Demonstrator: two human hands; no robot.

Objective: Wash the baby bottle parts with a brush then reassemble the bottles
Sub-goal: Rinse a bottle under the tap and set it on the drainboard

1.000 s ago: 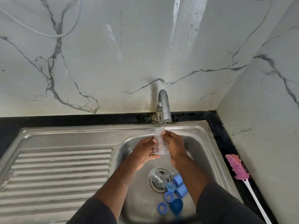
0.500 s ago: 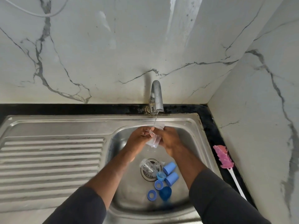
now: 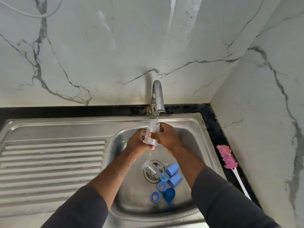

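A clear baby bottle [image 3: 152,133] is held upright under the thin stream from the tap [image 3: 157,98]. My left hand [image 3: 137,143] grips its lower part and my right hand [image 3: 165,137] grips its upper side near the mouth. On the sink floor, another clear bottle [image 3: 152,168] lies over the drain. Beside it lie two blue caps [image 3: 172,173], several blue rings [image 3: 155,196] and a dark blue cap [image 3: 169,194]. A pink brush with a white handle [image 3: 227,159] lies on the black counter at the right.
The steel sink basin [image 3: 194,145] has a ribbed draining board [image 3: 51,165] to its left. Marble walls stand behind and at the right, close to the brush. A white cable [image 3: 32,14] hangs at the top left.
The bottle went from upright to tilted and is upright under the tap again. My view shifted a little; both hands stay on the bottle.
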